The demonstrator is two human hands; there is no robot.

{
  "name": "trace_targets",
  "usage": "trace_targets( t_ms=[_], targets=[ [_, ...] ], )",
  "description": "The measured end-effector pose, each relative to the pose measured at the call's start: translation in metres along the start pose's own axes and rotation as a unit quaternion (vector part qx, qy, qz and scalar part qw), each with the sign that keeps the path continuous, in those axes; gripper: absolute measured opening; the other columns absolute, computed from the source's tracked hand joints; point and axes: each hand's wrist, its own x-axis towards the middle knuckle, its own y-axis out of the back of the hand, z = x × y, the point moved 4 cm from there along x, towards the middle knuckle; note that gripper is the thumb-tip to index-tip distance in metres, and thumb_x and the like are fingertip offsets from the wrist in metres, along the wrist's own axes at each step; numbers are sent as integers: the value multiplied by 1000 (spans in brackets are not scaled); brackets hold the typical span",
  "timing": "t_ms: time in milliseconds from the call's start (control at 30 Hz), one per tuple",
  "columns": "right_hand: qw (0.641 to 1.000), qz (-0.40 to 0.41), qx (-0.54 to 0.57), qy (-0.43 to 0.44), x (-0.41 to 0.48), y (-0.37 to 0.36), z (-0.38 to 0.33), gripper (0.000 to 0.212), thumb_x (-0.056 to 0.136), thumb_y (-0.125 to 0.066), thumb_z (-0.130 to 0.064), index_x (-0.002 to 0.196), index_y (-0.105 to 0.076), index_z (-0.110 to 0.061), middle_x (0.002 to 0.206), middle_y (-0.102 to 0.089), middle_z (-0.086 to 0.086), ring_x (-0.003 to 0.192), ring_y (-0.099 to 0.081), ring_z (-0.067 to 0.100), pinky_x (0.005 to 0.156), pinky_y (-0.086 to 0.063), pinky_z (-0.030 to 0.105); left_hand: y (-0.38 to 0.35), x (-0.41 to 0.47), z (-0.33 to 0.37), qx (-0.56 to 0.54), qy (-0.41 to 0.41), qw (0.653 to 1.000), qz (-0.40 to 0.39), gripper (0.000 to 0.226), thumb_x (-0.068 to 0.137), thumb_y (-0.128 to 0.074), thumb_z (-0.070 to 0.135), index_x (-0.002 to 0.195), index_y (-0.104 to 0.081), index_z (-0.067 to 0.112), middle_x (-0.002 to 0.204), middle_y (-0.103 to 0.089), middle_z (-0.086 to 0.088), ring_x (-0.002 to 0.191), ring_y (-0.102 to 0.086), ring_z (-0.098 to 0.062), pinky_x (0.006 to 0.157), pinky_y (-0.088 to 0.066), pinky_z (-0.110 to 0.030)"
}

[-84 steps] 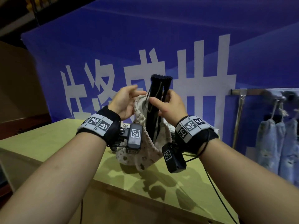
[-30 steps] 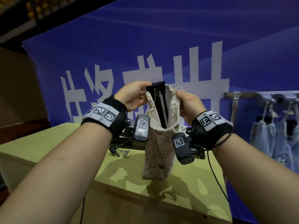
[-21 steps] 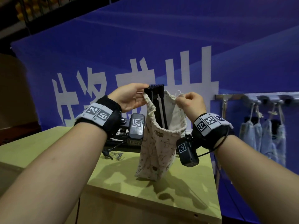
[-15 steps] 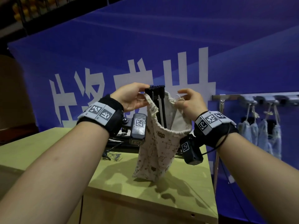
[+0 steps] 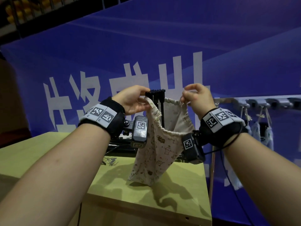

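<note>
A cream drawstring bag [image 5: 156, 154] with small printed figures hangs over the yellow-green table [image 5: 40, 154], its bottom touching the top. A bundle of black cable ties [image 5: 157, 99] stands inside it, heads poking above the rim. My left hand [image 5: 132, 101] pinches the bag's left rim beside the tie heads. My right hand [image 5: 196, 97] pinches the right rim, holding the mouth wide. Both wrists wear black bands with coded tags and small hanging sensor blocks.
More black ties [image 5: 120, 147] and a few small dark bits [image 5: 110, 160] lie on the table behind the bag. A metal rail [image 5: 260, 99] at the right holds hooks with pale blue bags [image 5: 259, 132]. A blue banner [image 5: 146, 46] fills the background.
The ties have gone from mostly outside the bunched bag to deep inside it. The bag now hangs full length, and my hands have pulled its mouth wider apart.
</note>
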Motion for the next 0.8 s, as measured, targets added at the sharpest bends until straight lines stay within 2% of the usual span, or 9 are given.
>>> trace_targets(
  t_ms=[100, 200, 267, 333, 433, 567, 633, 733, 800],
  targets=[
    [989, -55, 129, -36, -2, 0, -9, 28, 91, -41, 7, 95, -59, -13, 60, -59, 3, 59, -61, 16, 70, -52, 28, -3, 3, -1, -6, 11, 1000, -1, 24, 99, -46, 12, 111, -64, 3, 107, -60, -12, 78, -63, -18, 60, -58, -24],
    [982, -116, 141, -53, -13, -7, -20, 22, 85, -47, 11, 82, -64, -3, 62, -58, 8, 57, -58, 21, 67, -50, 28, -4, 6, -1, -12, 19, 1000, 6, 29, 98, -47, 13, 118, -63, 1, 117, -59, -17, 86, -64, -21, 67, -60, -26],
    [980, -166, 95, -51, -20, -14, -23, 12, 85, -56, 3, 77, -65, -1, 62, -57, 9, 52, -53, 18, 62, -47, 28, -6, 5, -1, -13, 24, 1000, 8, 33, 97, -47, 13, 124, -61, -1, 121, -59, -20, 88, -65, -22, 71, -61, -27],
    [979, -198, 22, -45, -24, -19, -24, 11, 86, -65, -8, 77, -66, -2, 63, -58, 8, 52, -52, 15, 59, -45, 25, -11, 3, -1, -8, 26, 1000, 8, 33, 98, -47, 14, 125, -60, 0, 115, -58, -18, 83, -64, -20, 68, -60, -25],
    [975, -201, -97, -25, -27, -23, -27, 21, 81, -73, -23, 73, -66, -6, 65, -63, 6, 52, -54, 10, 54, -46, 17, -17, -1, 0, 2, 29, 1000, 8, 35, 99, -46, 15, 129, -58, 0, 109, -56, -17, 76, -63, -19, 56, -58, -23],
    [956, -208, -208, -10, -32, -23, -27, 33, 74, -77, -40, 74, -66, -9, 67, -68, 2, 56, -61, 7, 58, -50, 18, -20, -1, 0, 10, 26, 1000, 6, 36, 100, -46, 16, 131, -55, -1, 113, -55, -18, 84, -64, -22, 58, -59, -25],
    [948, -219, -230, -21, -33, -21, -25, 29, 73, -80, -34, 68, -61, -12, 61, -66, -1, 53, -61, 6, 55, -49, 17, -22, -1, 0, 16, 26, 1000, 7, 35, 99, -46, 16, 128, -57, 0, 109, -56, -16, 81, -63, -20, 60, -59, -25],
    [935, -234, -264, -22, -35, -17, -26, 25, 76, -77, -11, 60, -57, -12, 54, -62, -1, 48, -60, 4, 53, -49, 17, -26, 0, 0, 20, 19, 1000, 10, 24, 99, -47, 16, 115, -60, 5, 105, -56, -12, 77, -62, -18, 58, -58, -26],
    [947, -219, -233, -20, -34, -11, -30, 23, 77, -71, 0, 63, -57, -9, 55, -59, 1, 46, -57, 4, 51, -46, 15, -28, 1, -1, 32, 15, 999, 18, 19, 99, -48, 17, 109, -60, 7, 100, -58, -9, 77, -62, -16, 62, -59, -27]
  ],
)
